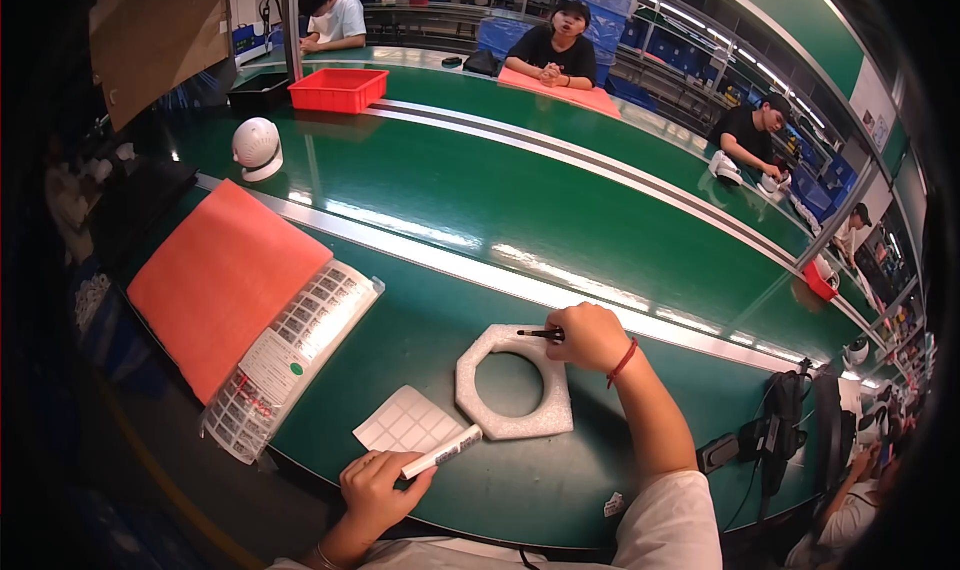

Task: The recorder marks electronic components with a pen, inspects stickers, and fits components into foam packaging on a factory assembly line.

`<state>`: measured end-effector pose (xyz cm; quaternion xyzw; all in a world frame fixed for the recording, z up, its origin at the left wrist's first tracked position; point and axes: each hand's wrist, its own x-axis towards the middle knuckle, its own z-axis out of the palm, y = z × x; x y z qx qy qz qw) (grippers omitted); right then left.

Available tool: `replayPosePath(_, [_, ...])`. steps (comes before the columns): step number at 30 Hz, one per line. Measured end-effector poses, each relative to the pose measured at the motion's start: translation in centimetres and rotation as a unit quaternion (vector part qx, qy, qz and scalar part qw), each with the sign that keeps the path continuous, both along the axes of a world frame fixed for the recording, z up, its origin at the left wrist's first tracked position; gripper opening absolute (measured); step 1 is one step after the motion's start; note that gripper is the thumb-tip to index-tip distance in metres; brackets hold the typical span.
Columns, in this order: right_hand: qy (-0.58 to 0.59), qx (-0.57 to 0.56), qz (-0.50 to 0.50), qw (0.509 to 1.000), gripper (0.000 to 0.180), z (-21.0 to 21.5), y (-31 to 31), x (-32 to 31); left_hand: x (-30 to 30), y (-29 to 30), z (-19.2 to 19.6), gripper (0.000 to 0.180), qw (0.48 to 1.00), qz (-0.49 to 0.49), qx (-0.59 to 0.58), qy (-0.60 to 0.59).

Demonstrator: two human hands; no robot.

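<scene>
My left hand (375, 490) is closed on a narrow white strip-shaped piece (446, 450) with dark printed marks, near the front edge of the bench. Just beyond it lies a sheet of white rectangular labels (405, 422). A white foam ring (465, 385), angular outside with a round hole, rests flat to the right of the sheet; the white piece's far end comes close to its lower left side. My right hand (590, 336) is closed around a slim black pen-like tool (535, 333), its tip pointing left over the ring's far rim. The fingers partly hide the tool.
At left, an orange-red foam sheet (230, 275) overlaps plastic-wrapped label sheets (320, 315). A white rounded device (257, 150) and a red bin (338, 90) stand farther back. Black straps and a cable (770, 430) lie at right. Several people sit across the green bench (480, 190).
</scene>
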<state>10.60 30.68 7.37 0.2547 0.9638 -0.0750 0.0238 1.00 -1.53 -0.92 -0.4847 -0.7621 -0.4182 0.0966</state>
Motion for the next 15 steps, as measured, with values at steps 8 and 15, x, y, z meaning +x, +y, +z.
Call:
replayPosePath(8, [0.003,0.003,0.006,1.0,0.023,-0.02,-0.41,0.1,0.02,-0.01,0.05,0.018,1.0,-0.001,-0.006,-0.002])
replayPosePath(15, [0.009,0.011,0.018,1.0,0.029,0.36,-0.74,0.22,0.01,-0.05,-0.03,0.018,1.0,0.001,-0.009,-0.002])
